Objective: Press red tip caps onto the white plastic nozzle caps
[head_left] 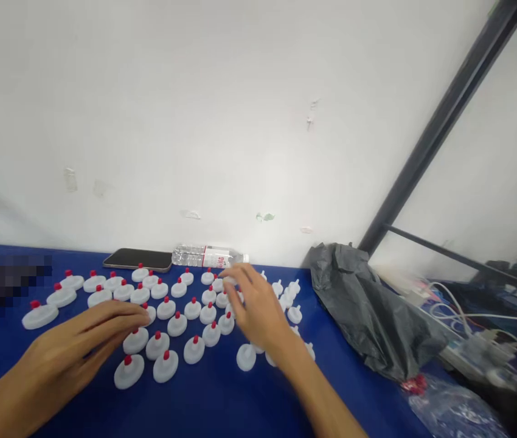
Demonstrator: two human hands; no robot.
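A person's two bare hands reach over a blue counter (222, 407) set against a white wall (240, 121) with scuffs and scraps stuck to it. Spread across the counter's left and middle are many red-tipped white nozzle lids (165, 367), round discs standing with their tips upward, in loose, uneven rows. To the right, partly behind the right wrist and forearm, is a smaller cluster of bare white nozzle lids (246, 358), their spouts without red.

The left hand (80, 347) comes in from the lower left, fingers together and slightly bent, fingertips at a red-tipped lid that they partly cover; whether its grip holds that lid cannot be told. The right hand (261, 307) reaches between the two groups, thumb and fingers bent toward each other near a whitish shape; blur hides whether that grip is closed on anything.

Along the wall lie a dark-screened smartphone (140, 259) and, just right of it, a clear plastic bottle (190, 255) on its side, with a red-and-white label and white cap. At right are a crumpled dark grey plastic bag (368, 310), a clear plastic bag (459, 407) near some red pieces (416, 384), tangled white cables (457, 304) and a slanting dark bar (436, 134).
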